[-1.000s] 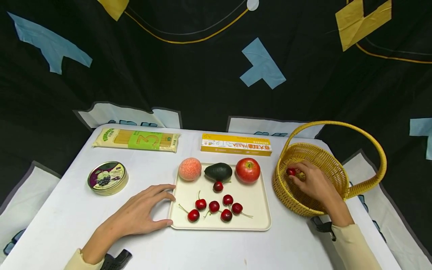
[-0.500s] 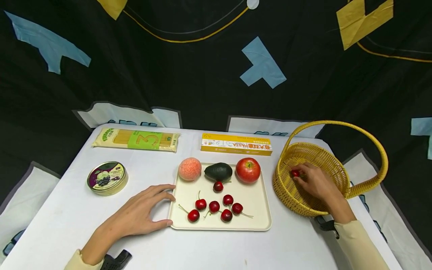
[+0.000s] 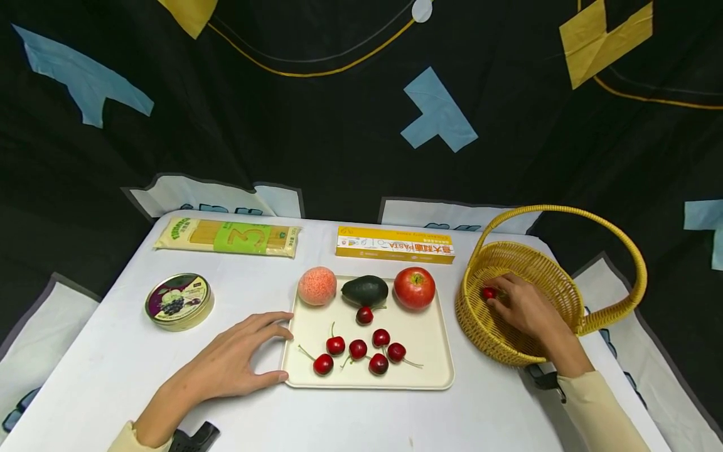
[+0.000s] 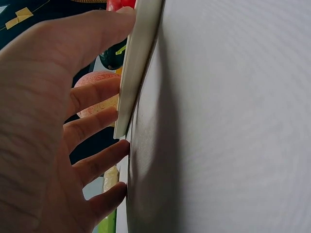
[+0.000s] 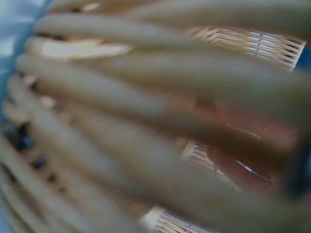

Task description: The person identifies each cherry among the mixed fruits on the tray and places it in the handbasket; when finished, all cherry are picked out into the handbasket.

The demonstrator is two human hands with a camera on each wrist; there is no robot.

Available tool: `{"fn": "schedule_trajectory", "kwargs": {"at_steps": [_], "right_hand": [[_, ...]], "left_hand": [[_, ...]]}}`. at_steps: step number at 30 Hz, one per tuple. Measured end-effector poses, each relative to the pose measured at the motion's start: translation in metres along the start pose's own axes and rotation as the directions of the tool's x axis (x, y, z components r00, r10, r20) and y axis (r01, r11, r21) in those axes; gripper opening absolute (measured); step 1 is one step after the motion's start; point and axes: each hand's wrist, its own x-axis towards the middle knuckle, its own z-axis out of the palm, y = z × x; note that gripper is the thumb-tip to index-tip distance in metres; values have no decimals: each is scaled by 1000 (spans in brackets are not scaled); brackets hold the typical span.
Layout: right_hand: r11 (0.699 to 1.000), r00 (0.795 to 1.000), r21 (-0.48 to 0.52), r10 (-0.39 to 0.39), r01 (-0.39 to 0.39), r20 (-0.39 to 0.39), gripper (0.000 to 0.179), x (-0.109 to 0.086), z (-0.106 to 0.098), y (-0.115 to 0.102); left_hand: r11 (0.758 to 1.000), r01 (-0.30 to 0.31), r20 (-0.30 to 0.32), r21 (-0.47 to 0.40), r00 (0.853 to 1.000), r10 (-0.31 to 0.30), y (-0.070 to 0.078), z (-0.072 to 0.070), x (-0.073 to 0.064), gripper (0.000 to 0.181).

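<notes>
My right hand (image 3: 522,306) reaches into the yellow wicker basket (image 3: 565,285) at the right and pinches a red cherry (image 3: 488,292) at its fingertips, low inside the basket. My left hand (image 3: 237,361) lies flat on the white table with straight fingers (image 4: 92,128) against the left edge of the cream tray (image 3: 429,370). On the tray lie several cherries (image 3: 358,347), a peach (image 3: 317,285), an avocado (image 3: 364,290) and a red apple (image 3: 415,287). The right wrist view shows only blurred basket weave (image 5: 146,131).
A spaghetti packet (image 3: 228,236) and a yellow pasta box (image 3: 395,244) lie along the table's far edge. A round tin (image 3: 179,300) sits at the left. A dark patterned cloth hangs behind the table.
My right hand has sunk a little deeper into the basket with the cherry. The left hand has stayed at the tray's edge.
</notes>
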Motion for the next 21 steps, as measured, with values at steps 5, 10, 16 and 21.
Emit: {"fn": "schedule_trajectory", "kwargs": {"at_steps": [5, 10, 16, 21], "right_hand": [[999, 998, -28, -16, 14, -59, 36, 1, -4, -9], [1000, 991, 1, -14, 14, -130, 36, 6, -8, -31], [997, 974, 50, -40, 52, -225, 33, 8, -10, -62], [991, 961, 69, -93, 114, -261, 32, 7, -10, -84]], "left_hand": [[1000, -11, -1, 5, 1000, 11, -1, 0, 0, 51], [1000, -7, 2, 7, 1000, 7, -1, 0, 0, 50], [1000, -1, 5, -1, 1000, 1, 0, -1, 1, 51], [1000, 6, 7, -2, 1000, -6, 0, 0, 0, 51]]}}
